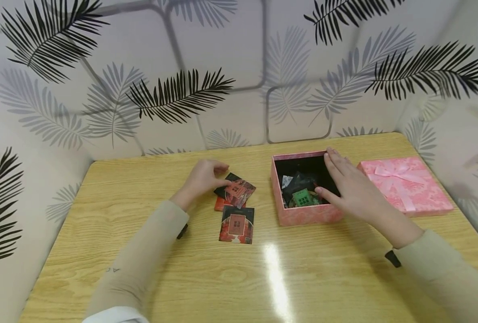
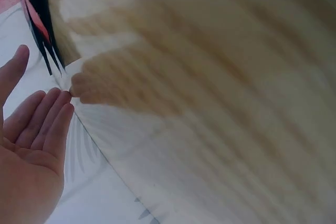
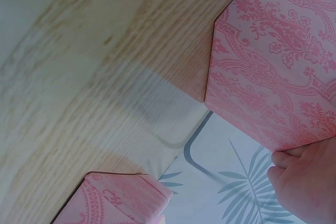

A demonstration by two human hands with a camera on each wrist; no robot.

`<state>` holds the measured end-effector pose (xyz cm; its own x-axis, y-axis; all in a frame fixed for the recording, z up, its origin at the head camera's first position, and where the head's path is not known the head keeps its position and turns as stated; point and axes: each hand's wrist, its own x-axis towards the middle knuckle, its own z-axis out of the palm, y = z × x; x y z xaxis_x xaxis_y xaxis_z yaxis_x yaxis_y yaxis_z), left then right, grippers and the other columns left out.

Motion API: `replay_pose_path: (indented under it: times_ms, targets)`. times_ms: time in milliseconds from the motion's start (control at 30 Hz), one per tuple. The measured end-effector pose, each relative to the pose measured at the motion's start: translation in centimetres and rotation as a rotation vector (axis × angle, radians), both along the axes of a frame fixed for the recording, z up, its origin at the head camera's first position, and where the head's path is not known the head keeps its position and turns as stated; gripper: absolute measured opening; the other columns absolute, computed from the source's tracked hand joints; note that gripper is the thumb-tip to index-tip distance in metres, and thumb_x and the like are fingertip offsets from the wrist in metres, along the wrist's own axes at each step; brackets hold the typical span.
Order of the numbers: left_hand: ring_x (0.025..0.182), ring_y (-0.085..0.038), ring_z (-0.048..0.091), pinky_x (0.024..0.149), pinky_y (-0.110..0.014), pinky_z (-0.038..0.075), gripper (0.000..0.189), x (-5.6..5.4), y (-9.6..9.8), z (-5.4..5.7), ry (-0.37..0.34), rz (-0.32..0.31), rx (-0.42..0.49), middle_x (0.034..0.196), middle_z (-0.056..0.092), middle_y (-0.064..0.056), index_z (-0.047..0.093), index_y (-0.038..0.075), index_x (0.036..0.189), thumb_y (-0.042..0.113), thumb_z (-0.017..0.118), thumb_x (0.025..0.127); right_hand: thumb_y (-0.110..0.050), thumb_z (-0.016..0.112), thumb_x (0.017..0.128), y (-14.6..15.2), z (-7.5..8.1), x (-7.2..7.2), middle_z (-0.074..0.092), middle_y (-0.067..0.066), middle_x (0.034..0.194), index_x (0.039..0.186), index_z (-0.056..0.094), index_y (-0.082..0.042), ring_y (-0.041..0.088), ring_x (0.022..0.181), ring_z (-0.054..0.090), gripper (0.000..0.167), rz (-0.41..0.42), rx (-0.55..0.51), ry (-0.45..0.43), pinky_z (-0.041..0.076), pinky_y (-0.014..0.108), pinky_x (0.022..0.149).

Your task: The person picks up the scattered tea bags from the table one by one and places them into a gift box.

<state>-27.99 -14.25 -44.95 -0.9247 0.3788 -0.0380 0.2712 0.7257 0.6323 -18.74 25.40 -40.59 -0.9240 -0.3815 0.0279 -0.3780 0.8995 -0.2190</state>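
Observation:
My left hand (image 1: 202, 180) is above a small overlapping pile of dark and red square packets (image 1: 236, 192), its thumb at the top one. In the left wrist view, the fingers (image 2: 44, 121) are nearly straight, with the thumb apart; the packets (image 2: 39, 19) show edge-on past them. Another dark and red packet (image 1: 236, 225) lies flat just in front of the pile. My right hand (image 1: 352, 188) rests on the right rim of an uncovered pink box (image 1: 309, 216), fingers extended along the far corner and thumb over the inside. The box's patterned outer side (image 3: 278, 51) fills the right wrist view's upper right.
Inside the box lie a green packet (image 1: 302, 198), black wrapping (image 1: 303, 181) and a whitish piece (image 1: 286, 181). A pink lid with a ribbon bow (image 1: 404, 181) lies right of the box. The wooden table (image 1: 206, 278) meets a leaf-patterned wall (image 1: 231, 112) behind.

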Motion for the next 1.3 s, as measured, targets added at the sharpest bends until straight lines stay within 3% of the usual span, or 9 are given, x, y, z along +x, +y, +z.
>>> replay_pose_path:
  times_ms: [200, 367, 633, 867, 1100, 1300]
  targets:
    - [0.137, -0.033, 0.063, 0.118, -0.047, 0.050, 0.065, 0.5, 0.3, 0.1, 0.041, -0.052, -0.150, 0.145, 0.068, -0.017, 0.065, 0.000, 0.143, 0.031, 0.088, 0.090, -0.053, 0.057, 0.107, -0.1, 0.1, 0.0, 0.012, 0.022, 0.178, 0.169, 0.015, 0.002, 0.046, 0.163, 0.019, 0.093, -0.007, -0.001, -0.005, 0.021, 0.074, 0.127]
    - [0.140, -0.034, 0.060, 0.120, -0.048, 0.048, 0.067, 0.9, 0.6, 0.4, 0.037, -0.066, -0.206, 0.147, 0.066, -0.016, 0.064, 0.002, 0.145, 0.033, 0.087, 0.091, -0.053, 0.057, 0.107, -0.1, 0.2, 0.0, 0.013, 0.022, 0.178, 0.168, 0.015, 0.002, 0.045, 0.163, 0.018, 0.093, -0.004, -0.008, -0.005, 0.022, 0.071, 0.128]
    - [0.139, -0.034, 0.062, 0.118, -0.048, 0.050, 0.071, 1.2, 0.7, 0.3, 0.059, -0.065, -0.209, 0.145, 0.068, -0.016, 0.065, 0.002, 0.145, 0.041, 0.088, 0.089, -0.053, 0.057, 0.107, -0.1, 0.1, -0.1, 0.014, 0.023, 0.177, 0.168, 0.017, 0.004, 0.044, 0.163, 0.020, 0.093, 0.003, -0.013, 0.008, 0.025, 0.069, 0.128]
    - [0.137, -0.033, 0.063, 0.118, -0.047, 0.050, 0.081, 1.4, 1.1, -0.2, 0.082, -0.101, -0.239, 0.146, 0.066, -0.017, 0.060, 0.000, 0.148, 0.044, 0.089, 0.087, -0.052, 0.057, 0.107, 0.0, 0.1, -0.2, 0.013, 0.023, 0.177, 0.168, 0.016, 0.004, 0.044, 0.164, 0.019, 0.093, 0.001, -0.007, -0.001, 0.024, 0.068, 0.129]
    - [0.141, -0.035, 0.058, 0.120, -0.047, 0.049, 0.073, 1.3, 0.8, -0.6, -0.059, -0.013, -0.024, 0.153, 0.059, -0.020, 0.055, -0.001, 0.152, 0.021, 0.088, 0.091, -0.051, 0.057, 0.107, 0.0, 0.1, -0.2, 0.012, 0.023, 0.178, 0.168, 0.015, 0.004, 0.044, 0.164, 0.017, 0.092, 0.004, 0.004, -0.010, 0.023, 0.067, 0.129]
    - [0.126, -0.035, 0.066, 0.110, -0.047, 0.055, 0.061, 1.0, 0.7, -0.8, -0.072, 0.059, 0.073, 0.141, 0.067, -0.021, 0.059, -0.002, 0.149, 0.012, 0.083, 0.094, -0.051, 0.057, 0.107, 0.0, 0.1, -0.2, 0.013, 0.024, 0.177, 0.168, 0.015, 0.004, 0.045, 0.163, 0.018, 0.092, 0.003, 0.000, -0.004, 0.025, 0.068, 0.128]
